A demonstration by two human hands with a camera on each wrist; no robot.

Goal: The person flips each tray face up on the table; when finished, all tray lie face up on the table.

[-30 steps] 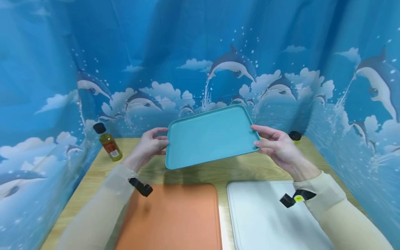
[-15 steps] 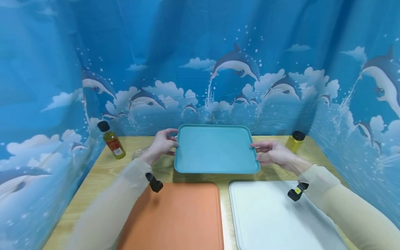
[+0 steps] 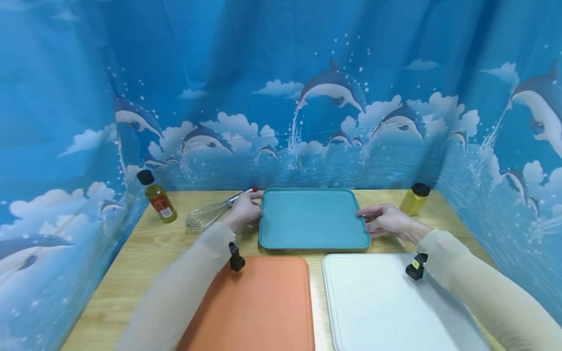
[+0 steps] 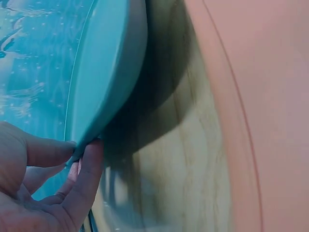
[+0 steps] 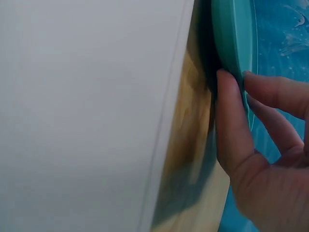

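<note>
A teal rectangular tray point(image 3: 313, 219) lies nearly level at the back middle of the table, held at both short ends. My left hand point(image 3: 247, 209) pinches its left edge; in the left wrist view the thumb and fingers point(image 4: 91, 169) close on the tray rim point(image 4: 104, 82). On the other side my right hand point(image 3: 388, 222) pinches the right edge, with fingertips on both faces of the tray point(image 5: 231, 38) in the right wrist view. A shadow shows beneath the tray there. Beside my left hand lies a wire whisk point(image 3: 208, 214), its handle partly behind the fingers.
An orange tray point(image 3: 263, 302) and a white tray point(image 3: 391, 302) lie in front on the wooden table point(image 3: 131, 273). A bottle of yellow oil point(image 3: 160, 201) is at the back left. A yellow jar with a black lid point(image 3: 412, 201) stands back right. A dolphin curtain point(image 3: 281, 97) hangs behind.
Both hands have lowered the teal tray from a raised, tilted pose to nearly level near the tabletop, shifting it slightly right. The whisk and yellow jar have come into fuller view.
</note>
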